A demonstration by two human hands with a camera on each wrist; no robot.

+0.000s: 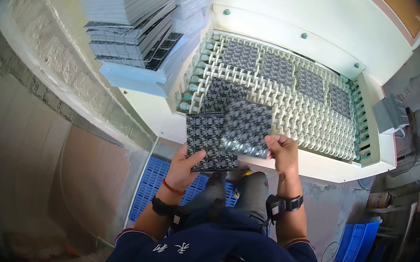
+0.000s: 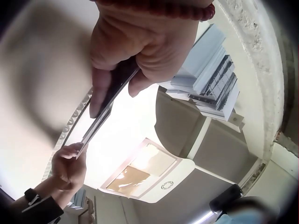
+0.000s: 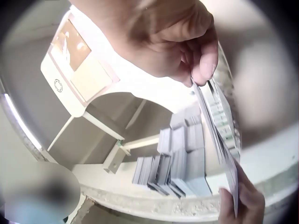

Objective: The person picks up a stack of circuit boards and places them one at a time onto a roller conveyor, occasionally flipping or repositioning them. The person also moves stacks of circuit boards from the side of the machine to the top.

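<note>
My left hand grips dark patterned circuit board panels by their lower left edge, thumb on top. My right hand pinches another circuit board panel at its lower right corner, and it overlaps the left-hand panels. Seen edge-on in the left wrist view, the thin boards run between both hands. Just beyond them, a dark panel lies over the near left part of the roller conveyor. Its lower part is hidden behind the held panels.
Several grey patterned panels lie in a row along the conveyor's far side. A tall stack of boards with light blue sheets stands on the machine's left end. A grey box sits at its right end. A blue crate stands lower right.
</note>
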